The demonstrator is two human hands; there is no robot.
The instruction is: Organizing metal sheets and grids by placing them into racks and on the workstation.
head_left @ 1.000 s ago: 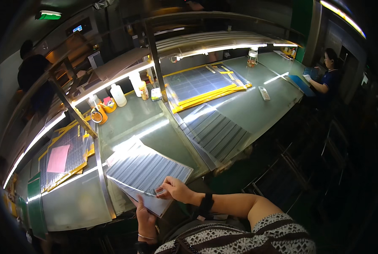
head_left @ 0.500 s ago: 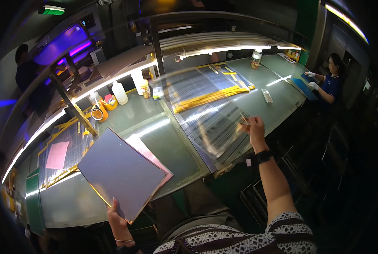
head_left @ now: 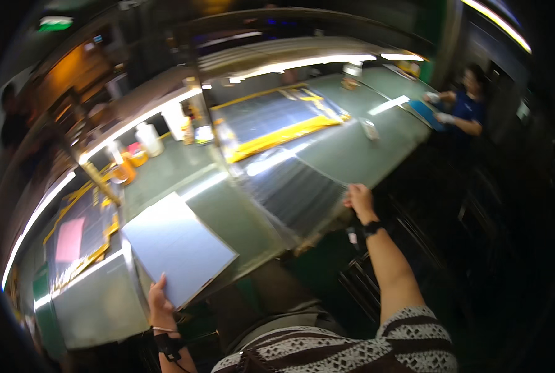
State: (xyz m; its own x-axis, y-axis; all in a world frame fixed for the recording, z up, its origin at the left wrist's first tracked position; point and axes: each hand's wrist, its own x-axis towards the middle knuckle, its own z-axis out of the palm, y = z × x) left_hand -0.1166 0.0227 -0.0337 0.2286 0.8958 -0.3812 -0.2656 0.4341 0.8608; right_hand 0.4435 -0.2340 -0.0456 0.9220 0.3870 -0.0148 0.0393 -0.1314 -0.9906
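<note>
— Left grip (head_left: 160,297) first: what did it have?

— It was closed on a smooth, pale rectangular panel (head_left: 181,248), thumb along the top face, the other fingers mostly hidden.

— And where was that panel?

— Above the left half of the worktop (head_left: 246,221), with its lowest corner by the near edge. I couldn't tell whether its underside touched the surface.

— What about the right grip (head_left: 359,199)?

— Narrow, with the fingers bunched together at the right-hand corner of a dark striped sheet (head_left: 299,193). Blur hid the fingertips, so I couldn't tell whether they pinched it. A black wristband (head_left: 372,229) circled that wrist.

— How did the striped sheet lie?

— Flat, toward the near edge of the worktop, to the right of the panel and apart from it. Beyond it, nearer the far edge, lay a yellow-bordered film (head_left: 277,118).

— Anything else along the far edge?

— White bottles (head_left: 149,139) stood there beneath a lit tube lamp (head_left: 141,124), with an orange container (head_left: 122,172) to their left.

— And at the ends?

— Toward the left end, a pink sheet (head_left: 70,239) lay on another film with yellow borders. By the right end, a co-worker (head_left: 469,105) in white gloves held a blue panel (head_left: 425,114).
</note>
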